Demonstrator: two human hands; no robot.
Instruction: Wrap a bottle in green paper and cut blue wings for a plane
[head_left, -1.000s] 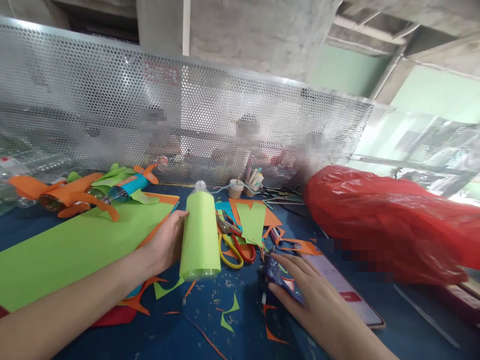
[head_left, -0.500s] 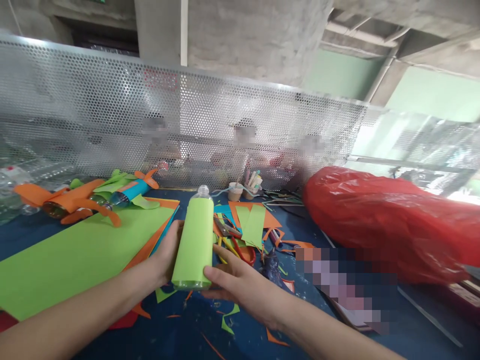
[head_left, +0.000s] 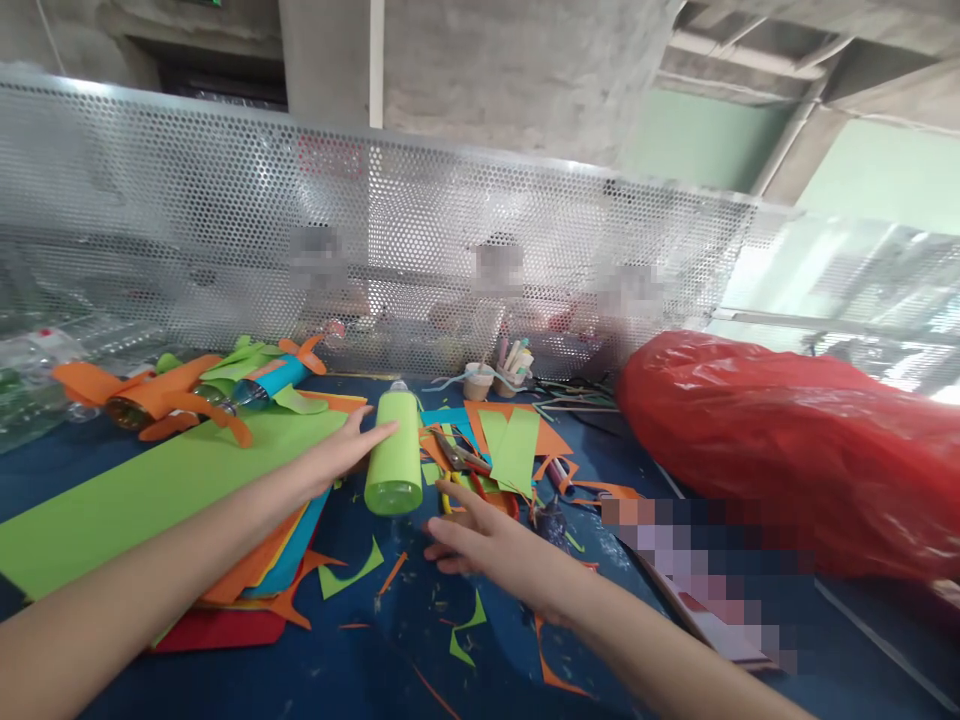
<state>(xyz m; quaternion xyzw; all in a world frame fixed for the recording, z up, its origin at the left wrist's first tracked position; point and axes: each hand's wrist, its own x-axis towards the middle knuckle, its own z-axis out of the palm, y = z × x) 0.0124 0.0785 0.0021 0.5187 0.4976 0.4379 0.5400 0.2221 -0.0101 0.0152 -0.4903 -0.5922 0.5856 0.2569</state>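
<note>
A clear bottle wrapped in light green paper [head_left: 395,453] lies tilted away on the blue table, its base toward me. My left hand [head_left: 358,438] is at its left side, thumb against the green paper and fingers partly hidden behind. To the right of the bottle, my right hand [head_left: 476,530] is apart from it, fingers spread and holding nothing. Scissors with red and yellow handles [head_left: 480,490] lie among paper scraps just beyond the right hand. Large green sheets [head_left: 172,480] are under and beside my left forearm.
Orange and blue paper-wrapped bottles [head_left: 169,390] lie at the left. Cups [head_left: 478,381] with brushes and markers stand at the back by a perforated metal screen [head_left: 420,240]. A big red plastic bag [head_left: 780,450] fills the right. People are blurred behind the screen.
The green-wrapped bottle has moved away from me and down onto the table. My right hand has let go of it and opened; my left hand has shifted forward, its hold loosened.
</note>
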